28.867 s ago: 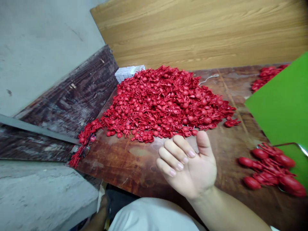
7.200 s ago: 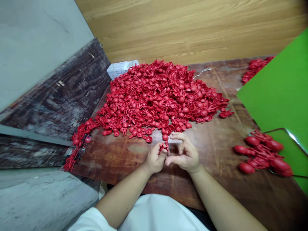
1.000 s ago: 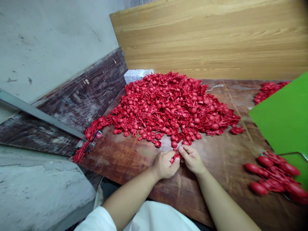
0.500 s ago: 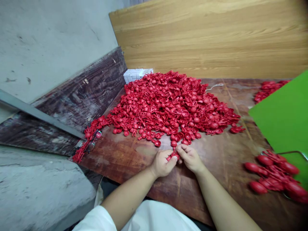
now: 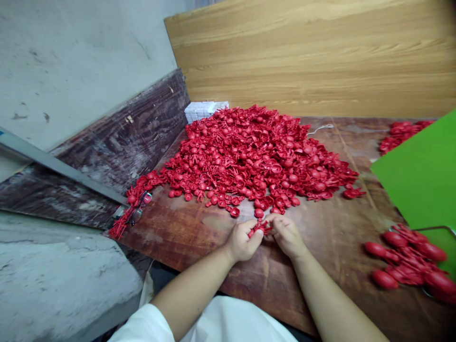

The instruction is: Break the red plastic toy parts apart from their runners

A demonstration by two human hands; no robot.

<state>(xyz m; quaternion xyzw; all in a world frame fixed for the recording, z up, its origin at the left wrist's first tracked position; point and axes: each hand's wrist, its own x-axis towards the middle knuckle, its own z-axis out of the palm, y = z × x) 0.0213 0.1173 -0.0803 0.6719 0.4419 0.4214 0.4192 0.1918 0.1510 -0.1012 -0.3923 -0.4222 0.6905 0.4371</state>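
Observation:
My left hand [image 5: 245, 241] is closed around a small red plastic figure piece [image 5: 261, 228], with the thumb pressed along its near side. Thin limb-like parts stick out of that grip toward the right. At those ends my right hand [image 5: 286, 233] is closed in a pinch; its fingertips partly hide what they grip. Just beyond the fingers lies a round-headed red piece [image 5: 258, 213], at the near edge of a large heap of red plastic figure pieces [image 5: 249, 156]. Many in the heap show hollow, cup-like round heads and thin limbs.
Larger red figures [image 5: 409, 261] hang or lie at the right, by a green panel [image 5: 420, 185] and a bent metal wire. Glasses [image 5: 137, 214] rest among red pieces at the table's left edge. White stacked blocks [image 5: 203, 111] stand behind the heap, before a wooden board [image 5: 306, 57].
The red piece in my left hand shows more of its thin limbs on the right. My right hand has shifted slightly right and its fingers have curled. The whole view has moved a little.

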